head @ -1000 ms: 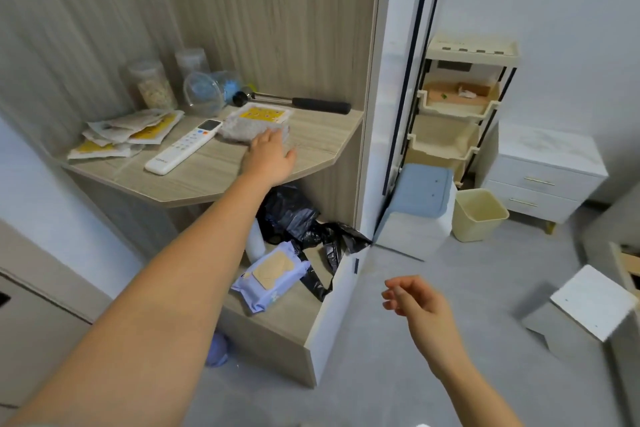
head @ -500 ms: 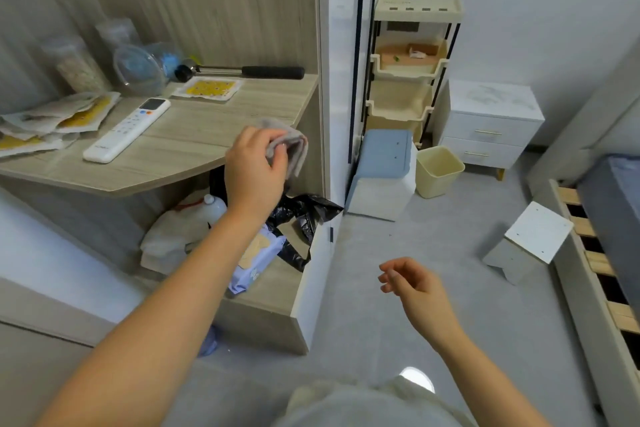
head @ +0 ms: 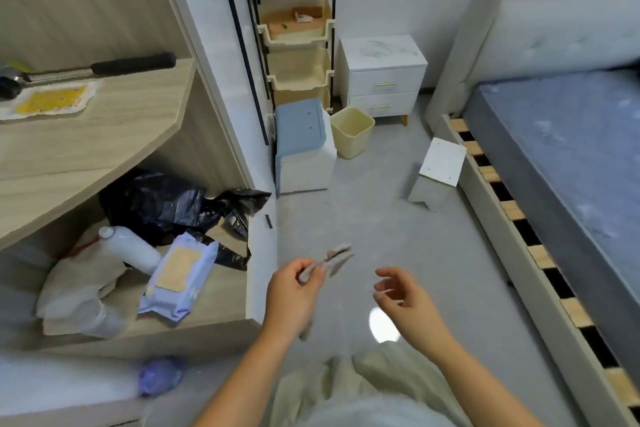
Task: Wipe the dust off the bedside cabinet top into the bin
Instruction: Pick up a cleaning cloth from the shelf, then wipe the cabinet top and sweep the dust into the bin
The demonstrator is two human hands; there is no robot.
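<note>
My left hand (head: pixel 294 295) grips a small grey cloth (head: pixel 335 259) in front of me, low over the grey floor. To its right my right hand (head: pixel 403 298) hangs with fingers apart and nothing in it. The white bedside cabinet (head: pixel 382 74) with two drawers stands far ahead against the wall; pale dust smears show on its top. A cream bin (head: pixel 351 131) sits on the floor just left of the cabinet's front. Both hands are well short of cabinet and bin.
A wooden shelf unit (head: pixel 86 139) is at left, with a black bag, bottle and wipes pack below. A blue-topped white box (head: pixel 303 146) and a cream rack (head: pixel 294 35) stand beside the bin. A small white stool (head: pixel 438 172) and the bed (head: pixel 561 163) lie right.
My left hand has lifted the cloth off the wooden shelf and brought it down in front of me. The view has swung right towards the bed and cabinet.
</note>
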